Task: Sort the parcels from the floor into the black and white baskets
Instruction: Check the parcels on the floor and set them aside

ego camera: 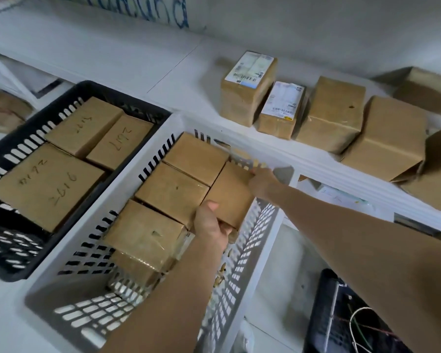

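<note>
A brown cardboard parcel (229, 192) sits at the right side of the white basket (92, 200). My left hand (210, 225) grips its near end, thumb on top. Its far end is held by my right hand (261, 182), close to the basket's far rim. Three other brown parcels lie in the white basket to the left of it. Left of that, the black basket (69, 94) holds three parcels with handwritten numbers. Several more parcels, two with white labels (250, 66), stand on the floor (138, 59) at the back right.
A white wall (290, 19) with blue writing runs along the back. A black crate with wires (354, 319) is at the bottom right. A white frame and papers (341, 197) lie right of the white basket. Brown packets (0, 110) show at the far left.
</note>
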`<action>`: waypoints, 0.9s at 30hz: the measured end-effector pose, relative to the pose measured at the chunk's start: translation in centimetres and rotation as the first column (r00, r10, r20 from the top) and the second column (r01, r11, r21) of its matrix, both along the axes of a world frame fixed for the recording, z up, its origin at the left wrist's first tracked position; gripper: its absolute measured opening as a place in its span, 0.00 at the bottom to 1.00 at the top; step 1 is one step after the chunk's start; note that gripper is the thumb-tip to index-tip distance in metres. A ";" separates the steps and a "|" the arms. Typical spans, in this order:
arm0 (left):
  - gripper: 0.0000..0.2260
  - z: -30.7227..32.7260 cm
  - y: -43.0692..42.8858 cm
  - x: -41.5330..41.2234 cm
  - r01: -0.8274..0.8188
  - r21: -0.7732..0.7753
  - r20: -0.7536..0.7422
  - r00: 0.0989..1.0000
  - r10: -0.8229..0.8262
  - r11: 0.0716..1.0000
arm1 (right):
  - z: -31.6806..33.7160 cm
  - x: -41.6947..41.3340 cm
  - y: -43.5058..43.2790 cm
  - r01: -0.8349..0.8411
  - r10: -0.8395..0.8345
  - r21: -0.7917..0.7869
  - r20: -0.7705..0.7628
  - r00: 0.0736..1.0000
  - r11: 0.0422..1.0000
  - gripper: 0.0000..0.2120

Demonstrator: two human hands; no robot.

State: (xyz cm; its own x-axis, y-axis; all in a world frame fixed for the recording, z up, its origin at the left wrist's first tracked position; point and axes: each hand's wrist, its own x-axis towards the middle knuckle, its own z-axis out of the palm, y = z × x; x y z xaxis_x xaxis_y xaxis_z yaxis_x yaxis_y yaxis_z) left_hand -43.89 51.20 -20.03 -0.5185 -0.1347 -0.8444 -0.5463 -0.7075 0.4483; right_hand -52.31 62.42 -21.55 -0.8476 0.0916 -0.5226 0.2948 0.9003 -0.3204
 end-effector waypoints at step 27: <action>0.05 15.2 3.5 10.0 0.661 -0.191 -0.431 0.608 -0.667 0.726 | 15.1 23.5 0.7 0.489 -0.844 -0.705 -0.313 0.435 0.513 0.14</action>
State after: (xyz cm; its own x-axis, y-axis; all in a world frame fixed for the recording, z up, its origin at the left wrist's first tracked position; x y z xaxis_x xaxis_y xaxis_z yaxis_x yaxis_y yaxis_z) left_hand -33.86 54.72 -4.81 -0.7758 0.3906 -0.4956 -0.6023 -0.2243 0.7661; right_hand -28.81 63.15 -6.47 -0.7188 0.6826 -0.1318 0.3264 0.1640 -0.9309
